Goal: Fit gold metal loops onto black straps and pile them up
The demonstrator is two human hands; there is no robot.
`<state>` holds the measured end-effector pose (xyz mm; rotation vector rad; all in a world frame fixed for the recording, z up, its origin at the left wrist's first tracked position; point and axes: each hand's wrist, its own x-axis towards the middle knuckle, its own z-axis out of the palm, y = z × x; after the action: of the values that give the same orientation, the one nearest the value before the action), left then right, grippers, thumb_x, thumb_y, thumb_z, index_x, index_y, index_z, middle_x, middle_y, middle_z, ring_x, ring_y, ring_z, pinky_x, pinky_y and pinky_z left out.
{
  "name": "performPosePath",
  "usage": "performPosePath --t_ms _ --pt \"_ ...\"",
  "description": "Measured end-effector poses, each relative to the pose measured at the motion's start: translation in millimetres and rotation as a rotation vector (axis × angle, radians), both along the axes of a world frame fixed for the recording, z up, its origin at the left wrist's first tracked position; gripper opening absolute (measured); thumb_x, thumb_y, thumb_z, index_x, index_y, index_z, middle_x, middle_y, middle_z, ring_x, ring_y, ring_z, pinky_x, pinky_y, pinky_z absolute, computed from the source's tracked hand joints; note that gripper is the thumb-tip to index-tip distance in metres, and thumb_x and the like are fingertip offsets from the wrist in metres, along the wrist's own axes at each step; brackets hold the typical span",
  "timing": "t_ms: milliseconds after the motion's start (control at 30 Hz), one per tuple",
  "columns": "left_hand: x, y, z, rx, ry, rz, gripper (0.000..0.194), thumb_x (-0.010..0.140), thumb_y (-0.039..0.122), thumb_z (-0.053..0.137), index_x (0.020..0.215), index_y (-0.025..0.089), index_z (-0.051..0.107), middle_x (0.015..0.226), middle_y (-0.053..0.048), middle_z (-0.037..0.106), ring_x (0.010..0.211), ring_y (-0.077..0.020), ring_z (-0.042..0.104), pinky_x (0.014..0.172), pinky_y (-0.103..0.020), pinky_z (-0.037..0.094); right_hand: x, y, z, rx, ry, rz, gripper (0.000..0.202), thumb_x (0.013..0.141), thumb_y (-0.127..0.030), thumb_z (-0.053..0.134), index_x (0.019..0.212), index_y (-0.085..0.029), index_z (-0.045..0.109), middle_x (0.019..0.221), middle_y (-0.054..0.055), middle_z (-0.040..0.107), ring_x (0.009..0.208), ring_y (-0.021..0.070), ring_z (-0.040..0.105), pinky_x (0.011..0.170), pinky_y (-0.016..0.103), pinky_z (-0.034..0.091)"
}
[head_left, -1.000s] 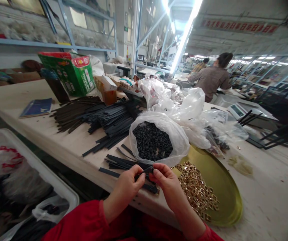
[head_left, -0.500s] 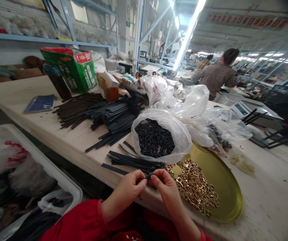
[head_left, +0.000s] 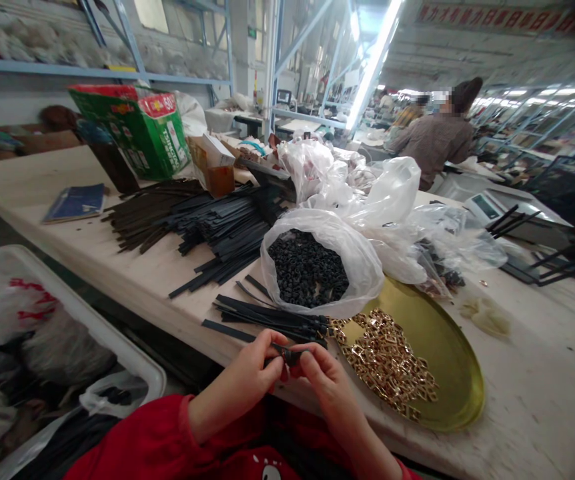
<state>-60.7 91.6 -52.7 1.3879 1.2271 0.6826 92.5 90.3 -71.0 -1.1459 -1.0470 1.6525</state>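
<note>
Between my two hands is a short visible piece of a black strap (head_left: 292,357), held just over the table's front edge. My left hand (head_left: 255,370) pinches it from the left. From the right, the fingertips of my right hand (head_left: 323,379) close on its other side. Most of the strap is hidden by my fingers. Just beyond my hands lies a small bundle of black straps (head_left: 267,317). A white plastic bag (head_left: 362,280) full of small black loops (head_left: 307,270) stands behind it. Gold metal buckles (head_left: 392,360) are heaped on a round gold tray (head_left: 460,380) to the right.
Larger piles of black strips (head_left: 217,220) and brown strips (head_left: 140,217) lie farther left, near a blue booklet (head_left: 76,202) and a green carton (head_left: 132,133). Clear plastic bags (head_left: 392,193) crowd the back. A white bin (head_left: 152,373) stands at lower left. One person (head_left: 435,143) is beyond the table.
My hands have shifted slightly left, and the grip on the strap has changed, showing more of it between my fingers. The view has tilted a little.
</note>
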Motion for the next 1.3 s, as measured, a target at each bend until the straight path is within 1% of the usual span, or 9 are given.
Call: performPosePath --t_ms 100,200,333,600,733,933,1033,1133,1300 --pt "-1 -2 4.2 0.054 0.118 0.022 0.019 0.078 0.022 0.047 0.096 0.017 0.048 0.076 0.001 0.064 0.067 -0.014 0.058 0.06 -0.023 0.042 4 -7 -0.9 -0.045 0.079 -0.006 0.033 0.077 -0.051 0.056 0.075 -0.018 0.063 0.072 0.001 0.064 0.066 0.0137 0.057 0.066 0.027 0.044" --pt "-2 -7 9.8 0.074 0.217 -0.01 0.016 0.078 0.026 0.05 0.092 0.017 0.051 0.078 -0.001 0.064 0.072 -0.016 0.058 0.063 -0.024 0.041 5 -13 -3.7 -0.152 0.222 0.033 0.023 0.071 -0.039 0.069 0.08 -0.02 0.06 0.071 -0.003 0.061 0.064 0.0106 0.054 0.064 0.023 0.041" --pt "-3 -13 12.2 0.081 0.281 -0.029 0.017 0.078 0.032 0.052 0.086 0.018 0.054 0.081 -0.002 0.064 0.074 -0.0171 0.058 0.064 -0.025 0.04 3 -22 -7.0 -0.276 0.36 0.134 0.029 0.067 -0.038 0.072 0.08 -0.018 0.055 0.067 -0.004 0.057 0.058 0.0079 0.049 0.058 0.019 0.036" --pt "1 -23 11.1 0.049 0.286 -0.044 0.013 0.076 0.029 0.052 0.078 0.017 0.057 0.076 -0.001 0.064 0.07 -0.0161 0.056 0.062 -0.024 0.039 5 -32 -9.3 -0.229 0.386 0.152 0.034 0.065 -0.037 0.073 0.068 -0.019 0.044 0.065 -0.005 0.047 0.057 0.0082 0.042 0.055 0.019 0.032" --pt "3 -27 9.6 -0.033 0.18 -0.014 0.012 0.075 0.026 0.051 0.075 0.016 0.056 0.072 0.0 0.061 0.067 -0.0145 0.054 0.061 -0.023 0.039 3 -31 -15.0 -0.161 0.291 0.045 0.032 0.072 -0.042 0.065 0.067 -0.019 0.043 0.064 -0.005 0.045 0.059 0.0085 0.04 0.057 0.02 0.033" --pt "3 -25 2.1 -0.35 -0.138 0.015 0.016 0.067 0.023 0.053 0.08 0.013 0.052 0.068 0.001 0.059 0.059 -0.0104 0.049 0.054 -0.021 0.036 2 -27 -30.2 0.032 -0.12 -0.135 0.026 0.073 -0.04 0.062 0.078 -0.022 0.043 0.066 -0.006 0.046 0.057 0.0102 0.043 0.054 0.021 0.035" --pt "3 -24 0.0 -0.471 -0.181 0.02 0.02 0.066 0.024 0.055 0.082 0.013 0.051 0.066 0.002 0.059 0.049 -0.0067 0.042 0.046 -0.019 0.028 6 -29 -30.6 0.05 -0.179 0.019 0.022 0.077 -0.039 0.056 0.085 -0.021 0.045 0.062 -0.007 0.044 0.053 0.0094 0.04 0.049 0.02 0.032" --pt "2 -24 -0.7 -0.546 -0.218 0.006 0.02 0.065 0.024 0.056 0.081 0.013 0.051 0.063 0.003 0.058 0.047 -0.0053 0.039 0.045 -0.018 0.025 9 -30 -27.9 -0.057 -0.125 0.183 0.025 0.078 -0.043 0.054 0.082 -0.021 0.042 0.053 -0.009 0.041 0.044 0.0074 0.034 0.041 0.019 0.025" --pt "-2 -26 -3.9 -0.564 -0.244 -0.043 0.02 0.068 0.024 0.057 0.084 0.013 0.054 0.072 0.001 0.062 0.052 -0.0055 0.044 0.048 -0.018 0.029 11 -31 -23.5 -0.1 -0.19 0.206 0.024 0.08 -0.043 0.05 0.079 -0.021 0.04 0.05 -0.009 0.042 0.042 0.0069 0.032 0.039 0.018 0.022"
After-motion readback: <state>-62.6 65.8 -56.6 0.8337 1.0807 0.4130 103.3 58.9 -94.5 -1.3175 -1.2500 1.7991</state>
